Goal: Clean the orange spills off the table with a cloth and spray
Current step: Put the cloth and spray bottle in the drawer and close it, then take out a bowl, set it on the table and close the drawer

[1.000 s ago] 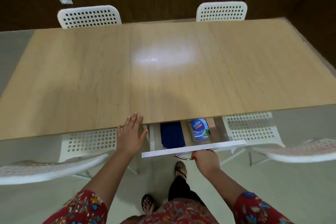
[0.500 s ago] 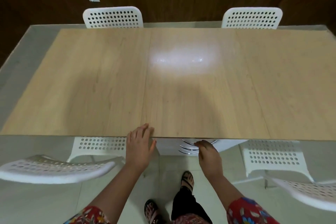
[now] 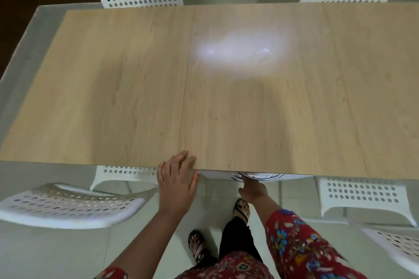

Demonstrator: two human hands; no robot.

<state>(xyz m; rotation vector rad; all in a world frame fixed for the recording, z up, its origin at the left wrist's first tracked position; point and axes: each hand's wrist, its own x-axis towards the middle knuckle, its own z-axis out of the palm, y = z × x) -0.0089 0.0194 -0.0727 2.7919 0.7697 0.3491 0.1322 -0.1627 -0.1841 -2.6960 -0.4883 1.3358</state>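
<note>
No orange visible on table (image 3: 226,102), no cloth or spray in view; drive drawer (image 3: 297,176) under the 6 o'clock edge straight, bracing with left hand (image 3: 175,186) flat, empty, fingers straight on that edge, right hand (image 3: 252,190) at handle (image 3: 260,176), grip hidden, can't tell.

The head camera looks steeply down from close above the table (image 3: 118,97).

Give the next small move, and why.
Probably lift the right hand off the drawer handle: the drawer front sits tucked under the table edge, no orange spill, cloth or spray shows on top, and the left hand only rests flat on the edge.
</note>
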